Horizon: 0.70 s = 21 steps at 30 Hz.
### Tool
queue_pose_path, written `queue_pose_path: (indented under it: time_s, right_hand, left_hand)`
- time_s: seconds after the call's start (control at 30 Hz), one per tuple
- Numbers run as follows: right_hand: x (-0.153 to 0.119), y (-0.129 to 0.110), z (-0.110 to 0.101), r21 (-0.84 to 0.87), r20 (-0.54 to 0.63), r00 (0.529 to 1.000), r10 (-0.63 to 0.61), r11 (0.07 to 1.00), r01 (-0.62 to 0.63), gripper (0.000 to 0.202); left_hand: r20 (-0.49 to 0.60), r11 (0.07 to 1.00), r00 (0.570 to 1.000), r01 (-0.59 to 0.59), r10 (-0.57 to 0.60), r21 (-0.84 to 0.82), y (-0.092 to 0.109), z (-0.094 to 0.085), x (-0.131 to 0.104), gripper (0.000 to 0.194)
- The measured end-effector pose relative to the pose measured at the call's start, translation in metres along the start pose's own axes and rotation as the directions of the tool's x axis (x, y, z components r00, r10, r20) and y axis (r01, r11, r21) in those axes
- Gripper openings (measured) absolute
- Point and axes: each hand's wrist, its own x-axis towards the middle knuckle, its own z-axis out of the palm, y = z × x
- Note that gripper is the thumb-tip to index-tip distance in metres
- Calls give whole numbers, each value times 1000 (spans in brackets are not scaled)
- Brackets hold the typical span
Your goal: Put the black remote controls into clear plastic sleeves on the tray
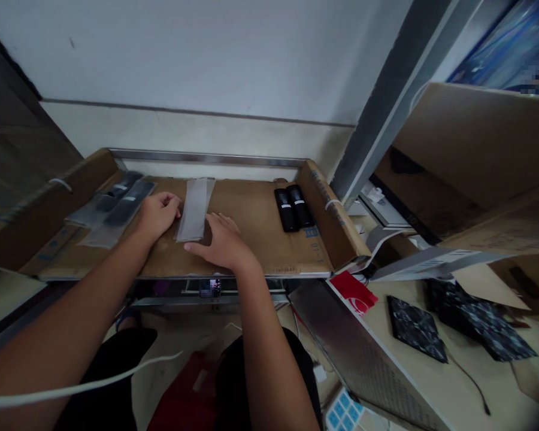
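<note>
Flanking smooth, translucent rectangular sleeves (pixel 194 209)

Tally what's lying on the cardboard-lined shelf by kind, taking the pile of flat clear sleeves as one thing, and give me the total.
Loose black cases: 2
Dark cases in clear bags: 2
Pile of flat clear sleeves: 1
Total: 5
</note>
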Motion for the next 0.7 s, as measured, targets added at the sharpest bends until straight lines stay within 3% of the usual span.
queue_pose_path:
  time_s: [0.1,0.17,0.23,0.37,0.47,0.53,0.63,0.7]
  right_hand:
    - [-12,8,-3,139,-119,992,44,990,-27,41]
    - [-21,13,-4,250,-248,960,132,966,-68,33]
    - [-30,17,-4,327,-351,912,212,941,-93,28]
    - [-46,17,-6,393,-426,865,267,915,-90,22]
    - [-57,15,-8,441,-429,861,273,895,-64,21]
    - [-63,14,-9,465,-427,857,287,883,-64,21]
    - [-66,16,-10,492,-398,868,298,868,-72,20]
    - [-65,18,-10,530,-381,872,308,846,-67,20]
  left_hand:
    - [-116,990,987,-98,110,104,1,-1,-6,26]
    - [-224,950,943,-191,248,249,0,-6,-9,26]
    - [-230,898,926,-191,299,397,-4,-14,-8,39]
    - [-75,816,996,11,39,578,-17,-39,17,61]
    - [-1,771,987,126,-161,624,-24,-57,46,73]
    - [77,772,958,173,-275,612,-26,-65,61,70]
    - [200,792,914,178,-353,584,-30,-70,73,52]
    - [221,842,932,136,-287,522,-31,-70,72,48]
